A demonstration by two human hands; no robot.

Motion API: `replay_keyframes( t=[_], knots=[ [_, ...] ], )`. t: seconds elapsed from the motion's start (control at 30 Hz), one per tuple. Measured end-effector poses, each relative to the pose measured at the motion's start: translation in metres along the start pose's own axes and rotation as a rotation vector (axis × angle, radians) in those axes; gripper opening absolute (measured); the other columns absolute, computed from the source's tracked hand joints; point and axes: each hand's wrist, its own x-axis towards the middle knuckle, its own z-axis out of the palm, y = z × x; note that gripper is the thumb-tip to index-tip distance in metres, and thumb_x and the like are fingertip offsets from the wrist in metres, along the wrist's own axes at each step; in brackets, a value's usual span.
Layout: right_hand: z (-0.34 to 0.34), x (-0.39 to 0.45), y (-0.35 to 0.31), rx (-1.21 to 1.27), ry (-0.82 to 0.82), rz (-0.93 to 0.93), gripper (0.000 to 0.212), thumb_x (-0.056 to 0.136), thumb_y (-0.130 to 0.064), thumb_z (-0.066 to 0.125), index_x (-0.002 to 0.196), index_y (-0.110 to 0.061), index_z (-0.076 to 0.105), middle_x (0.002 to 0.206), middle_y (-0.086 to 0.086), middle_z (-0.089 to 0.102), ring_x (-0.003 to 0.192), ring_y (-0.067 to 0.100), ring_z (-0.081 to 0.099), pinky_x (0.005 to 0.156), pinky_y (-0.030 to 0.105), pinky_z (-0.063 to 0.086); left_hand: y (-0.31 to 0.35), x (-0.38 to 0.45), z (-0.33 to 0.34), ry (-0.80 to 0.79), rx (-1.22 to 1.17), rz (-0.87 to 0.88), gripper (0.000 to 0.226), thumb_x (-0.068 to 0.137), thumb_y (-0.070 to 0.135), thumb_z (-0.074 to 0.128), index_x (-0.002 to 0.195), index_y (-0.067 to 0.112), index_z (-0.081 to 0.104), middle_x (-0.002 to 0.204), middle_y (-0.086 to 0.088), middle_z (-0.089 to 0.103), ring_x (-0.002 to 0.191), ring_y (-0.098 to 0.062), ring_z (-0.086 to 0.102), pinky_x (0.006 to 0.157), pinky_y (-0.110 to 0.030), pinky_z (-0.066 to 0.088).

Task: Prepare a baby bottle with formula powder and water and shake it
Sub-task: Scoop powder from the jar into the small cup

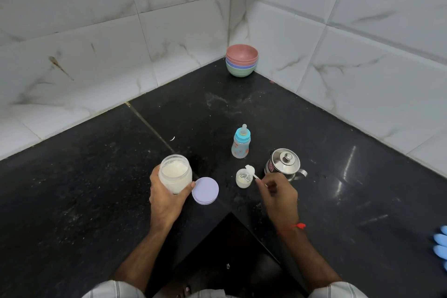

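Note:
My left hand (167,197) grips an open clear jar of white formula powder (175,173), held just above the black counter. Its lilac lid (205,190) lies flat beside the jar on the right. My right hand (278,195) pinches the handle of a white scoop (251,170), whose powder-filled bowl hovers over the rim of a small clear cup (243,178) with a little powder inside. The baby bottle (241,144), capped with a blue collar and teat, stands upright behind the cup. A lidded steel kettle (285,161) sits to the right of the cup.
Stacked pink, blue and green bowls (242,60) sit in the far corner against the tiled walls. The black counter (96,189) forms an L with an inner corner edge near my body. A blue-gloved hand (441,245) shows at the right edge.

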Motion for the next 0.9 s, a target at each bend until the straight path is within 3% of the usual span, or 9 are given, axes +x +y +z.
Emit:
replay_keyframes(
  t=[0.13,0.3,0.5,0.7,0.8,0.9],
  knots=[
    [0.004,0.009,-0.021,0.380,0.076,0.416,0.018,0.087,-0.013,0.080,0.081,-0.013,0.063,0.067,0.009,0.070,0.052,0.020,0.062,0.055,0.034,0.053,0.000,-0.001,-0.002,-0.018,-0.003,-0.009,0.102,0.059,0.038,0.097,0.138,0.039,0.032,0.138,0.009,0.054,0.126,-0.017,0.055,0.108,-0.045,0.047],
    [0.022,0.022,-0.072,0.692,-0.053,0.483,0.015,0.089,0.001,0.075,0.089,-0.003,0.061,0.065,0.011,0.066,0.048,0.015,0.059,0.046,0.026,0.051,0.003,-0.007,-0.002,-0.077,0.008,-0.016,0.105,0.059,0.042,0.096,0.141,0.039,0.031,0.134,0.015,0.052,0.125,-0.014,0.053,0.107,-0.039,0.046],
    [0.073,0.027,-0.126,0.525,-0.324,0.407,0.016,0.088,-0.007,0.078,0.089,0.001,0.065,0.065,0.013,0.067,0.047,0.014,0.059,0.048,0.027,0.052,0.004,-0.009,-0.002,-0.068,0.038,0.016,0.102,0.059,0.046,0.094,0.139,0.043,0.031,0.132,0.017,0.053,0.126,-0.014,0.055,0.106,-0.042,0.048],
    [0.105,0.025,-0.129,0.237,-0.493,0.358,0.022,0.088,-0.025,0.078,0.092,-0.006,0.069,0.076,0.007,0.071,0.055,0.006,0.063,0.048,0.025,0.055,0.009,-0.009,-0.006,-0.066,0.071,0.017,0.102,0.056,0.060,0.090,0.135,0.050,0.027,0.133,0.017,0.053,0.123,-0.008,0.053,0.110,-0.050,0.044],
    [0.104,0.036,-0.121,0.171,-0.408,0.295,0.022,0.089,-0.036,0.077,0.090,-0.015,0.069,0.082,-0.001,0.071,0.072,0.006,0.062,0.066,0.022,0.048,0.011,-0.007,-0.008,-0.076,0.106,0.015,0.102,0.057,0.057,0.091,0.135,0.052,0.025,0.141,0.015,0.052,0.132,-0.014,0.050,0.116,-0.051,0.033],
    [0.092,0.056,-0.108,0.197,-0.091,0.223,0.028,0.087,-0.025,0.080,0.105,-0.016,0.062,0.090,0.000,0.061,0.082,0.016,0.060,0.078,0.029,0.048,0.012,-0.008,-0.008,-0.083,0.133,-0.032,0.115,0.054,0.059,0.092,0.143,0.045,0.021,0.145,0.012,0.050,0.138,-0.019,0.045,0.120,-0.049,0.022]
  ],
)
